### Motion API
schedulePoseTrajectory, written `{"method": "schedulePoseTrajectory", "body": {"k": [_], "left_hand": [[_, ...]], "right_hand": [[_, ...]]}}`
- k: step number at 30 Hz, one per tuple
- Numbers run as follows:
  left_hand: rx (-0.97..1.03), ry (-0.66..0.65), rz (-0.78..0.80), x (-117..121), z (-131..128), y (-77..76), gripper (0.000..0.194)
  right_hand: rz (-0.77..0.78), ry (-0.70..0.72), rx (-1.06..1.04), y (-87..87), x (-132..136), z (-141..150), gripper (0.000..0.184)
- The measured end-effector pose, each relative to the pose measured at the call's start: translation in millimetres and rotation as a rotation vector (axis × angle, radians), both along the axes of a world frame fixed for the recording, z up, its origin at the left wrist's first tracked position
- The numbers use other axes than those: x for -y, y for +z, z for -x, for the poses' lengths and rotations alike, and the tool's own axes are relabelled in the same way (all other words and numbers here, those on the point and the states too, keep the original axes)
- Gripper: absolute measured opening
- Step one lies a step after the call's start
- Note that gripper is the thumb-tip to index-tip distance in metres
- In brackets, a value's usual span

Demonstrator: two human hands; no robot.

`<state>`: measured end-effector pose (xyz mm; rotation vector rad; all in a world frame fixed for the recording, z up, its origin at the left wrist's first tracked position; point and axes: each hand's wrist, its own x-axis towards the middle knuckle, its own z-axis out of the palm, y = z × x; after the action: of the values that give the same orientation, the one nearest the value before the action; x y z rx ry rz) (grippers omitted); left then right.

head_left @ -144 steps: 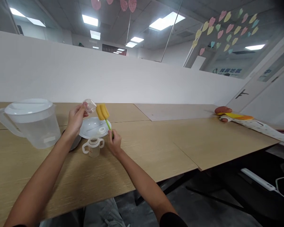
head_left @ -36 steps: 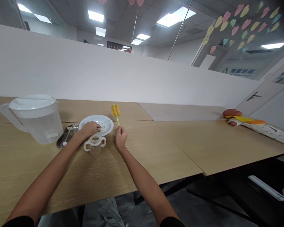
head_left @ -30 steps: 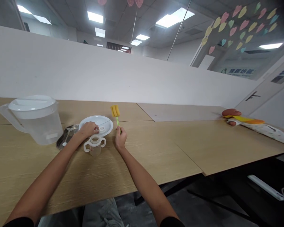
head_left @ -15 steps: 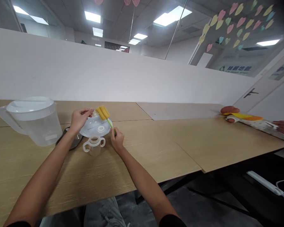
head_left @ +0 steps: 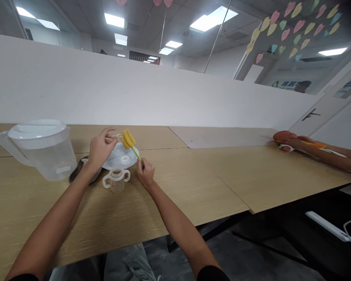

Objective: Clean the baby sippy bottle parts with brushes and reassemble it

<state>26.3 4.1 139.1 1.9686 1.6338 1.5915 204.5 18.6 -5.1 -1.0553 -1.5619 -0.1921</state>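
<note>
My left hand is closed on a small clear piece that looks like a bottle teat, held up against a yellow sponge head. That head tops a bottle brush with a green handle, which my right hand grips low down. Below both hands, a white bowl sits on the table with a white ring cap in it. In front of the bowl stands a clear baby bottle with two white handles and no lid on it.
A lidded clear pitcher stands on the left of the table. Between it and the bowl lies a dark tray, partly hidden by my left arm. At the far right, another person's arms reach over a doll-like object and cloth.
My left hand has turned, and the clear teat has shifted right, closer against the sponge. The brush has barely moved. The other person's arms have come further over the table at right.
</note>
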Motion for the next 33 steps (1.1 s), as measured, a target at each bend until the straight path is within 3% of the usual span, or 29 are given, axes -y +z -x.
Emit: {"method": "schedulePoseTrajectory", "body": {"k": [6,10,16,22,28,33], "left_hand": [[-0.152,-0.024,-0.017,8,-5,6.3,0.038],[-0.139,-0.065,0.089,4,1,4.7,0.04],[-0.007,-0.236,0.217,2,1,3.5,0.042],[0.285,-0.404,0.282,4,-9,6.5,0.033],[0.385,-0.307,0.31,5,-7,6.7,0.048],[0.061,-0.114,0.185,5,0,3.8,0.053]], "right_hand": [[-0.055,-0.006,0.014,5.3,4,1,0.044],[-0.105,-0.004,0.03,6.1,5,1,0.041],[-0.125,0.013,0.029,6.7,6,0,0.039],[-0.034,0.046,0.015,8.9,9,-1,0.042],[-0.006,0.071,0.052,8.8,9,-3,0.043],[-0.026,0.083,0.047,9.8,7,-2,0.041]]}}
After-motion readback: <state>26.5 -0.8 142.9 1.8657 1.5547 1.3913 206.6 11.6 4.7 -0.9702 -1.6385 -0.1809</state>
